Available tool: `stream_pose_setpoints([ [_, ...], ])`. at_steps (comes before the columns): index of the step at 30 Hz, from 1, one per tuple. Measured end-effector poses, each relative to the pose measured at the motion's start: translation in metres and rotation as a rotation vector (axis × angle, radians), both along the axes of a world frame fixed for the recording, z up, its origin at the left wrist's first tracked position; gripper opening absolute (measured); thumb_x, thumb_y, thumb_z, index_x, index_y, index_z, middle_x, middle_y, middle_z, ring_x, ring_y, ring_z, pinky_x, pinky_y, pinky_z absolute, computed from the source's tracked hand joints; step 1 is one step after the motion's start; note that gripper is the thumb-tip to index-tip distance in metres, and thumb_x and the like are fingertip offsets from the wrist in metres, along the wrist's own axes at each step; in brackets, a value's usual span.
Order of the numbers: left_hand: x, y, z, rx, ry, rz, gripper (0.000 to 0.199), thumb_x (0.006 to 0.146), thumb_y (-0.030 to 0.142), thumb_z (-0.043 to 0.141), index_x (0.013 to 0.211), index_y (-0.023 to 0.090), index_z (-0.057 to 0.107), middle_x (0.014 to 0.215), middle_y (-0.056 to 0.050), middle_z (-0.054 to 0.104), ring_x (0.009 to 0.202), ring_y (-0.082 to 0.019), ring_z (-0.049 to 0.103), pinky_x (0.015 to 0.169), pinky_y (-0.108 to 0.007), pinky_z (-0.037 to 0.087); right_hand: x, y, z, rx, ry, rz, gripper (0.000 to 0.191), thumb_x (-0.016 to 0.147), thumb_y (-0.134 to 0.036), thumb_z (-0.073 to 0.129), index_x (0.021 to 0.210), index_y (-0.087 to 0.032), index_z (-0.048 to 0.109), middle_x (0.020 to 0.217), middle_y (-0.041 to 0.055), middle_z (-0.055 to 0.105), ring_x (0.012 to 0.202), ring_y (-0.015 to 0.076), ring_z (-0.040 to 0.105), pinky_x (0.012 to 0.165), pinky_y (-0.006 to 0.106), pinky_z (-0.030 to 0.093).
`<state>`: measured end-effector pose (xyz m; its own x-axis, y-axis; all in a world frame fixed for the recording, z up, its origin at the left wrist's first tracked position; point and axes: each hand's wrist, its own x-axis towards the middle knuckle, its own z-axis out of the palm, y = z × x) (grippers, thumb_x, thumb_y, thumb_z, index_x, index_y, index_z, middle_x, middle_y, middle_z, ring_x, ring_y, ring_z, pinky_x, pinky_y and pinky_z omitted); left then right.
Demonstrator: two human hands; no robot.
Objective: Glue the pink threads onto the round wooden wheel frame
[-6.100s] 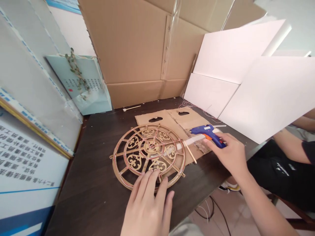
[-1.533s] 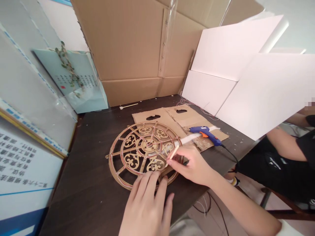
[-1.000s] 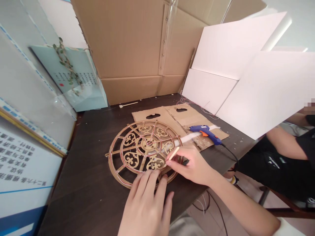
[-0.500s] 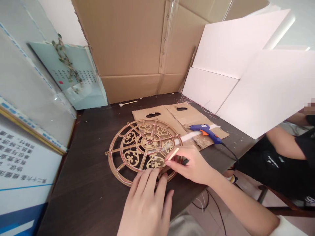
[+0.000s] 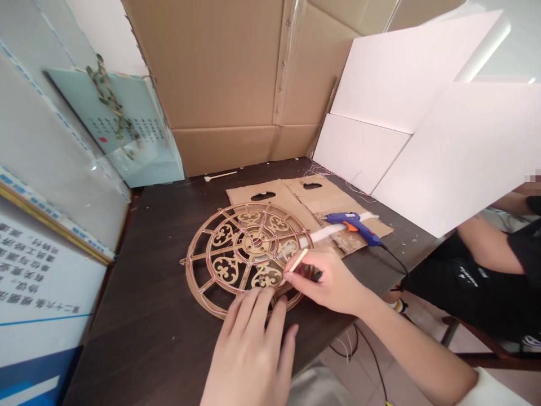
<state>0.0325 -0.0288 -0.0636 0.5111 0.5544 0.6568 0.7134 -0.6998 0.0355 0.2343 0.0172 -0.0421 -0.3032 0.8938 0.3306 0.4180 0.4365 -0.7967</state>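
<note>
A round, scroll-cut wooden lattice (image 5: 255,243) lies on the dark, smooth table (image 5: 143,293), overlapping flat cardboard (image 5: 288,198). The left hand (image 5: 252,341) rests slightly parted fingers across its near rim; in the right hand (image 5: 332,282), fingers pinch a slim, pale wooden stick (image 5: 300,260) over the lattice.

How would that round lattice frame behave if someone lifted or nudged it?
The round lattice frame is probably light for its width, since much of it is open gaps. Its curled ornaments look thin, so they might snap if bent. Lying flat, partly over the cardboard sheet on the dark table, it would likely slide rather than tip.
</note>
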Motion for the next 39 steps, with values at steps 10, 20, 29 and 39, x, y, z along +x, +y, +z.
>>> stream_pose_setpoints([
  [10, 0.0008, -0.0006, -0.0015, -0.005, -0.013, 0.003, 0.022, 0.095, 0.018, 0.054, 0.11, 0.014, 0.069, 0.112, -0.011, 0.075, 0.103, -0.029, 0.069, 0.088, -0.047, 0.057, 0.0002, -0.0008, 0.0012, -0.027, -0.015, -0.005, 0.013, 0.094, -0.025, 0.066, 0.085, -0.017, 0.072, 0.079, 0.0036, 0.073, 0.068, 0.0147, 0.064, 0.062, 0.024, 0.052],
  [20, 0.0021, -0.0009, 0.0008, -0.005, 0.007, -0.008, 0.021, 0.094, 0.016, 0.054, 0.108, 0.014, 0.069, 0.112, -0.011, 0.076, 0.101, -0.03, 0.069, 0.088, -0.047, 0.055, 0.0014, -0.0015, 0.0013, -0.042, -0.019, 0.001, 0.015, 0.094, -0.027, 0.066, 0.085, -0.017, 0.072, 0.079, 0.0043, 0.072, 0.066, 0.0147, 0.063, 0.06, 0.024, 0.051],
  [29, 0.0031, 0.0004, 0.0037, -0.067, -0.025, -0.031, 0.023, 0.092, 0.013, 0.052, 0.106, 0.016, 0.07, 0.111, -0.01, 0.076, 0.101, -0.027, 0.07, 0.09, -0.046, 0.057, 0.0012, -0.0012, 0.002, -0.036, -0.005, 0.014, 0.011, 0.093, -0.023, 0.067, 0.084, -0.017, 0.072, 0.077, 0.0031, 0.071, 0.065, 0.0144, 0.062, 0.06, 0.024, 0.051],
  [39, 0.0028, -0.001, 0.0055, -0.02, 0.003, -0.008, 0.019, 0.092, 0.017, 0.053, 0.102, 0.016, 0.069, 0.107, -0.009, 0.077, 0.098, -0.028, 0.07, 0.088, -0.045, 0.055, 0.0086, -0.0002, -0.0013, 0.037, 0.009, -0.078, 0.01, 0.09, -0.018, 0.068, 0.08, -0.019, 0.07, 0.072, 0.0014, 0.069, 0.062, 0.0147, 0.061, 0.058, 0.025, 0.05],
])
